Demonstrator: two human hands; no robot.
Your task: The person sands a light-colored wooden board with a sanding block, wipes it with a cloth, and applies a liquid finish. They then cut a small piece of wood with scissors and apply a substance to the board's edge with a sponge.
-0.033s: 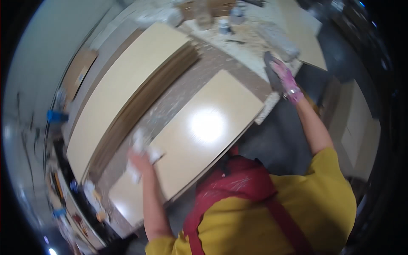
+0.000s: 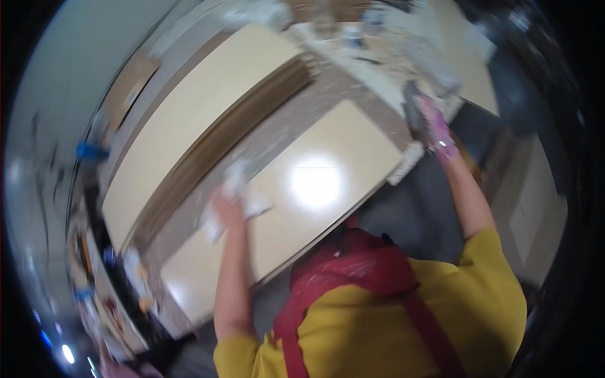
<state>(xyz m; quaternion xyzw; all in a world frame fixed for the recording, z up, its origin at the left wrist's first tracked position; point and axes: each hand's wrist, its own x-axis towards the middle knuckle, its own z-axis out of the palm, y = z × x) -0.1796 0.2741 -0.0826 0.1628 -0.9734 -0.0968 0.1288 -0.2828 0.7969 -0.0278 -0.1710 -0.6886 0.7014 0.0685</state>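
My bare left hand [image 2: 228,208] is closed on a crumpled white cloth [image 2: 257,206], pressed to the far edge of a pale, glossy board [image 2: 265,233]. Motion blurs the hand and cloth, and some fingers are hidden. Out at the right, beyond the board's end, my right hand [image 2: 439,129] wears a pink-stained glove and grips a dark grey, flat, block-like thing [image 2: 414,112]. I cannot make out its exact kind. A lamp's bright reflection shows on the board's surface near its right half.
Behind the board lies a stack of long curved panels [image 2: 201,126] on the worn worktable [image 2: 277,142]. Small containers [image 2: 353,36] and a plastic-wrapped bundle [image 2: 432,66] stand at the far right. More boards [image 2: 526,201] lean at the right. A cardboard piece [image 2: 130,88] is at the far left.
My left hand and the cloth have slid a little to the right along the board. The whole view has shifted slightly; my right hand still holds the grey block-like thing.
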